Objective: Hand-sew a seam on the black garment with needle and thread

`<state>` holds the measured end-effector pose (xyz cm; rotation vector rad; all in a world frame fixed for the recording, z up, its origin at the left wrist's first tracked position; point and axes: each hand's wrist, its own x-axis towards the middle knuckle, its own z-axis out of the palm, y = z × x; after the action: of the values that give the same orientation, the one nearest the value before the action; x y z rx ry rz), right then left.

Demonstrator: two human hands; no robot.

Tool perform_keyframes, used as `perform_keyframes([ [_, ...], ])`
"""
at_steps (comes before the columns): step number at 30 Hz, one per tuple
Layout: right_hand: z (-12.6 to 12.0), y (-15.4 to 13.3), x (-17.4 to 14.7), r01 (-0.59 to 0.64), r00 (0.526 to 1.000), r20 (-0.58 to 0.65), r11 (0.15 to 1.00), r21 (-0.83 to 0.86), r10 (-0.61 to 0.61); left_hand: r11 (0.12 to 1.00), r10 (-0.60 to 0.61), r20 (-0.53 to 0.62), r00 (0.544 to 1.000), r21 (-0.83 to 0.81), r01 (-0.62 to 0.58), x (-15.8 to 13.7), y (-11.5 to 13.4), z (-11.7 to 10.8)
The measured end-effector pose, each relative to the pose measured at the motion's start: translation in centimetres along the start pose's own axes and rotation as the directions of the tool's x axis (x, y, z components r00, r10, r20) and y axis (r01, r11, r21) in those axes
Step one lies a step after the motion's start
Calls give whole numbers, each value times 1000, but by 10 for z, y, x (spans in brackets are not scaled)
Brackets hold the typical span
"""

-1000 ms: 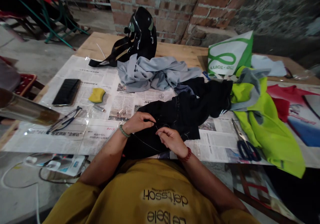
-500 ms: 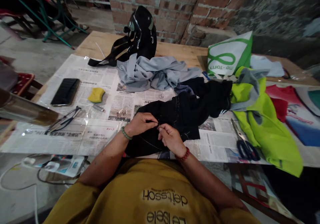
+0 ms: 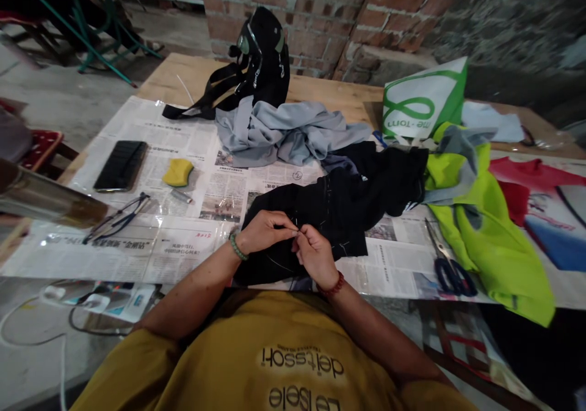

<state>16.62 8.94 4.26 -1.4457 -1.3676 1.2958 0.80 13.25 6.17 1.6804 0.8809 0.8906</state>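
Observation:
Above a black garment on the table, my hands meet at the fingertips. My left hand, with a green bead bracelet at the wrist, is closed in a pinch. Against it, the thumb and finger of my right hand also pinch; a red bracelet circles that wrist. A thin, pale bit shows between the fingertips, too small to name surely. A fine white thread trails over the black cloth below my left hand. White stitches and loose thread ends show on the garment.
Scissors and a neon yellow garment lie to the right. Grey cloth, a black bag and a white-green bag are behind. Leftward are a phone, sponge, glasses and a bottle.
My hands have shifted slightly to the right and now touch at the fingertips, where a narrow gap showed before. The view has moved a little; the garment lies much as before.

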Motion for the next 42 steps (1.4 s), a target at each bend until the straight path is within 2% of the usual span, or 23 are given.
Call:
perform_keyframes([
  [4, -2, -9, 2, -3, 1000, 16, 999, 49, 2, 999, -29, -98, 995, 42, 34, 1, 1, 3],
  [7, -2, -10, 2, 15, 1000, 26, 999, 52, -17, 985, -92, -172, 981, 131, 116, 2, 0, 2],
  [9, -2, -7, 2, 15, 1000, 26, 998, 65, -16, 971, -138, -176, 975, 172, 169, 3, -2, 1],
  [11, -1, -4, 1, 17, 1000, 18, 997, 77, -18, 970, -147, -149, 978, 173, 172, 3, -4, 0],
  [14, -1, -2, 1, 40, 999, -10, 996, 77, -39, 972, -177, -161, 971, 129, 199, 4, -7, -1],
  [19, 0, -3, 3, 82, 996, -41, 996, 35, -81, 934, -350, -192, 917, -5, 356, 5, -9, 0],
  [26, 2, 0, 5, 102, 993, -55, 995, 3, -102, 903, -393, -127, 911, -243, 355, 5, -14, 6],
  [28, 1, 0, 6, 106, 992, -63, 994, 3, -105, 904, -384, -112, 917, -247, 348, 4, -14, 9],
  [30, 0, 1, 8, 121, 990, -71, 993, -3, -121, 936, -332, -103, 938, -163, 313, 3, -14, 11],
  [33, -2, 1, 11, 144, 987, -71, 989, -34, -146, 985, -133, -95, 987, 96, 142, 1, -11, 13],
  [36, -7, -5, 10, 153, 987, -24, 980, -128, -157, 951, 28, -54, 998, 308, -10, 1, -9, 13],
  [39, -21, -19, 7, 175, 984, 67, 952, -252, -164, 930, 55, -38, 998, 366, -37, 1, -9, 12],
  [40, -28, -24, 7, 192, 981, 64, 941, -280, -181, 930, 56, -45, 997, 365, -36, 1, -10, 12],
  [42, -40, -33, 9, 244, 962, -30, 908, -341, -270, 934, 54, -62, 997, 357, -28, 2, -10, 13],
])
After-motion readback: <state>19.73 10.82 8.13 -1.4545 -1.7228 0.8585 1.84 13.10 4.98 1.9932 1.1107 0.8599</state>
